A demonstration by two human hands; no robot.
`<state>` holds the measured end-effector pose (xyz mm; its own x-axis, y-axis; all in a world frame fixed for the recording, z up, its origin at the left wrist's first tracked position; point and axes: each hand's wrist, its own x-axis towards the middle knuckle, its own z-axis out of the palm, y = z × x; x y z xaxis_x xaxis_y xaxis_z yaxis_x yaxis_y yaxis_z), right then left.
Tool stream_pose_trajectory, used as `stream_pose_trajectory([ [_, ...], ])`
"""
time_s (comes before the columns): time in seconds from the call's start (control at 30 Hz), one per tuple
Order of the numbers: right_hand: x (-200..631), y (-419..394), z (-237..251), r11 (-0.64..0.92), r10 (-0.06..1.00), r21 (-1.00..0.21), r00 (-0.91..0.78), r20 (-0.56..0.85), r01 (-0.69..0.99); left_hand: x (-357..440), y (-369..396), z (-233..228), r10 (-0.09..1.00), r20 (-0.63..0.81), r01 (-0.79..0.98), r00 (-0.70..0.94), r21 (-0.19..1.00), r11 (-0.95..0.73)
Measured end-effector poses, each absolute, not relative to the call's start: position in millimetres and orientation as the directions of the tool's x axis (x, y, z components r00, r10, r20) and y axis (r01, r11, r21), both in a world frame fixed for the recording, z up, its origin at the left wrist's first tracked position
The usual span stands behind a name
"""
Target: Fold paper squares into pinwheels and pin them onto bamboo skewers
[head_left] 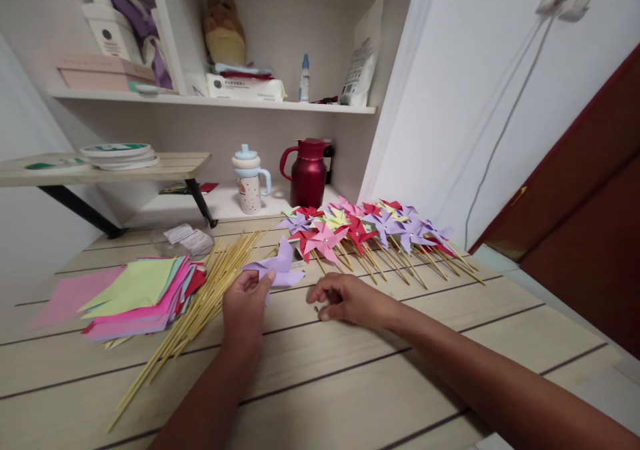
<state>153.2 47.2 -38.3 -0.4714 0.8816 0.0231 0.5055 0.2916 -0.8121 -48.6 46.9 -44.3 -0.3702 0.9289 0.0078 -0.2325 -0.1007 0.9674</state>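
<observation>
ok so the left hand (246, 303) is pinching a purple paper pinwheel (286, 265) by one edge between thumb and fingers, and that pinwheel is sitting between the pile of sticks (213, 287) and the right hand (350, 300), though I can't tell if its far points are touching the table (340, 383). The right hand is curling low over the boards with thumb and finger a little apart, and a tiny dark bit (316, 309) is showing right between them, can't tell if the skin is touching it. That bit is what's worrying me most: it's lying near a dark groove in the boards, so a clumsy nudge could be sending it rolling in there or out of sight. Thin paper is also looking easy to crumple, so if that thumb is squeezing too hard, a fold could be creasing or popping open. The sticks are lying loose right beside the left wrist, so a careless elbow could be scattering them into the paper stack (135, 287), and a wide swing of the right arm could be catching the bunch of pinwheels (357, 233) behind it
</observation>
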Motion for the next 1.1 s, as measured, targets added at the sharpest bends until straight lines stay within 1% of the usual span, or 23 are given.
stream_pose_trajectory([
  [0.2, 149.1, 45.8, -39.2, 0.287, 0.879, -0.848, -0.473, 0.049, 0.445, -48.1, 45.9, -45.0, 0.931, 0.017, -0.220, -0.365, 0.970, -0.104],
  [0.5, 150.1, 46.6, -46.1, 0.251, 0.874, -0.880, -0.484, 0.027, 0.404, -48.7, 52.1, -53.3, 0.927, 0.014, -0.202, -0.375, 0.975, -0.096],
  [0.7, 150.6, 43.9, -42.7, 0.260, 0.874, -0.868, -0.484, 0.027, 0.423, -48.4, 52.5, -52.9, 0.931, 0.015, -0.202, -0.364, 0.975, -0.095],
  [0.87, 151.6, 45.2, -40.1, 0.371, 0.849, -0.807, -0.520, 0.094, 0.460, -47.6, 51.5, -51.2, 0.933, 0.015, -0.211, -0.360, 0.973, -0.096],
  [0.93, 152.9, 46.1, -40.8, 0.395, 0.834, -0.794, -0.543, 0.098, 0.462, -47.3, 50.8, -50.7, 0.933, 0.012, -0.217, -0.360, 0.972, -0.096],
  [1.1, 154.7, 47.1, -44.5, 0.375, 0.837, -0.807, -0.540, 0.084, 0.456, -46.3, 49.5, -50.1, 0.935, 0.006, -0.226, -0.353, 0.970, -0.091],
])
